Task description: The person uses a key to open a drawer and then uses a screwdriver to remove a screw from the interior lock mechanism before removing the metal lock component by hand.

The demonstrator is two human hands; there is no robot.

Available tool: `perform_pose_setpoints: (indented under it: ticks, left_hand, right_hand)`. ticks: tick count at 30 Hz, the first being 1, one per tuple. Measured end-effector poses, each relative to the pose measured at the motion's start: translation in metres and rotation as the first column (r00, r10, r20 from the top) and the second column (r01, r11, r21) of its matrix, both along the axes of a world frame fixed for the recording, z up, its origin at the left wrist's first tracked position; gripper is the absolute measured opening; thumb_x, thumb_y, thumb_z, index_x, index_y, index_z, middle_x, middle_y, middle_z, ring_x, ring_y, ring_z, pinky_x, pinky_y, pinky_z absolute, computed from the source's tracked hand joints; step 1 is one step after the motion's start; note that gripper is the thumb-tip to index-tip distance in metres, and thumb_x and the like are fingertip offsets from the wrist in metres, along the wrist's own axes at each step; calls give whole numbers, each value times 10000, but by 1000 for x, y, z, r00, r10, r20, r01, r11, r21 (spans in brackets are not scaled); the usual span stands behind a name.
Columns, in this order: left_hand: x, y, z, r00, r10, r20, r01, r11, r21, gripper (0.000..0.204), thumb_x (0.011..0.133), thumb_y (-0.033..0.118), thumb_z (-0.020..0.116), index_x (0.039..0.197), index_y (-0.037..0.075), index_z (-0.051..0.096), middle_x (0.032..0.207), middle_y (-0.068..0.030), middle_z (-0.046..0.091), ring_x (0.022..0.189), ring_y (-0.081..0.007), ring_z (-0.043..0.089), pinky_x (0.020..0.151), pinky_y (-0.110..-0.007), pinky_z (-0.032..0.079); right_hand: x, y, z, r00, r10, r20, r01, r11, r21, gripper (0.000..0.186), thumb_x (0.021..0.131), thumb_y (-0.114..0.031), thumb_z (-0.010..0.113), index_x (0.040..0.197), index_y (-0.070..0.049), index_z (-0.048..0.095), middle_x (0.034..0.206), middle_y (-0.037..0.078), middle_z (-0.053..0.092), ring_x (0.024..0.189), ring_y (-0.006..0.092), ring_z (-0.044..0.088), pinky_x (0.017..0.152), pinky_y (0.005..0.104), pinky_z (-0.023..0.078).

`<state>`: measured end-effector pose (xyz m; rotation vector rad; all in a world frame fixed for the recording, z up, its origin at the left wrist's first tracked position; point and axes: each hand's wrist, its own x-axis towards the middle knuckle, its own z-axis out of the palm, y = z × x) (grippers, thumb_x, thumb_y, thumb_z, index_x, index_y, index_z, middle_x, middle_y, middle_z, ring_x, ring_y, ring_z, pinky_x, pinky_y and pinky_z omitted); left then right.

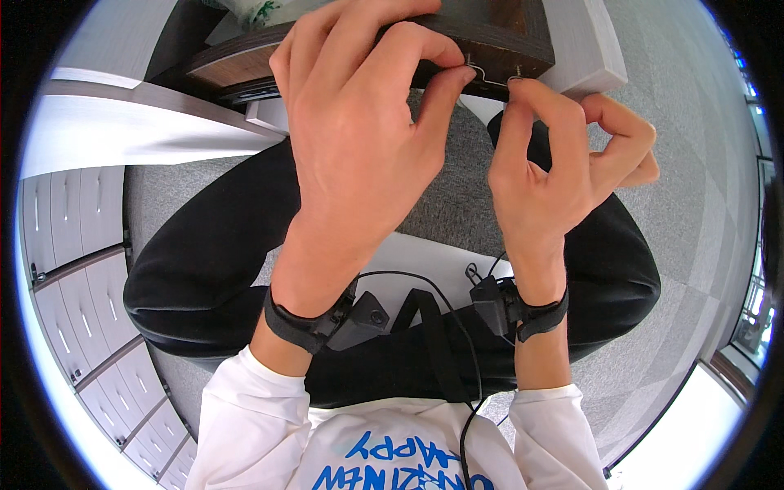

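A thin pale wire-like strand [492,82] runs between my two hands, along the edge of a dark brown wooden drawer [523,45]. My left hand [359,122] pinches one end between thumb and forefinger; its other fingers curl over the drawer. On the other end, the thumb and forefinger of my right hand [549,175] are pressed together, the remaining fingers bent to the side. Two small metal pins stand in the drawer's edge beside the strand. Whether the strand loops round them is too small to tell.
Clear plastic with green bits [253,12] lies in the drawer. White cabinet panels [155,122] flank it on the left, with another panel [584,41] on the right. My crossed legs [212,229] rest on grey carpet [678,204]. A black cable [457,327] hangs between wrist-strapped devices.
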<state>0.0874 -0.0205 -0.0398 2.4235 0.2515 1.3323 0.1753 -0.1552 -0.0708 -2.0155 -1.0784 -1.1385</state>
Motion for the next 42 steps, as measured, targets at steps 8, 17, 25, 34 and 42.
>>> perform_pose_setpoints:
  ticks: [8, 17, 25, 34, 42]
  left_hand:
    - [-4, -3, 6, 990, 82, -113, -71, 993, 98, 123, 748, 95, 801, 848, 105, 731, 1140, -11, 699, 1091, -207, 601, 929, -335, 429]
    - [-5, -2, 4, 989, 84, -119, -68, 988, 138, 158, 746, 90, 805, 878, 124, 726, 1145, -1, 695, 1097, -216, 599, 913, -329, 449]
    - [-5, -2, 4, 988, 89, -129, -69, 986, 153, 163, 737, 95, 812, 872, 131, 730, 1153, 2, 691, 1102, -214, 596, 923, -334, 440]
    - [-5, -2, 2, 979, 126, -161, -95, 977, 190, 176, 710, 56, 813, 853, 95, 718, 1141, -59, 673, 1109, -270, 581, 933, -388, 427]
    - [-4, -6, 4, 986, 107, -124, -87, 984, 158, 153, 730, 85, 813, 857, 125, 738, 1152, -9, 689, 1112, -223, 592, 932, -341, 434]
  right_hand:
    - [-4, 6, -3, 998, 0, -56, 4, 998, 60, 229, 738, -264, 864, 935, -243, 750, 975, 5, 413, 962, 201, 335, 807, 389, 255]
    - [-3, 7, -6, 1000, -17, 1, 17, 997, 73, 254, 728, -329, 876, 935, -249, 752, 958, 3, 410, 942, 200, 319, 791, 387, 253]
    - [-4, 9, -5, 999, -28, -35, 32, 994, 104, 232, 738, -314, 867, 930, -249, 755, 946, 8, 401, 916, 191, 317, 768, 383, 247]
    - [-3, 10, -6, 1000, -26, -5, 26, 994, 102, 209, 739, -306, 863, 913, -251, 762, 928, -2, 395, 913, 181, 322, 773, 375, 247]
    - [-4, 12, -2, 999, -40, -21, 42, 993, 112, 167, 765, -272, 845, 907, -251, 760, 921, -2, 389, 905, 185, 324, 782, 377, 250]
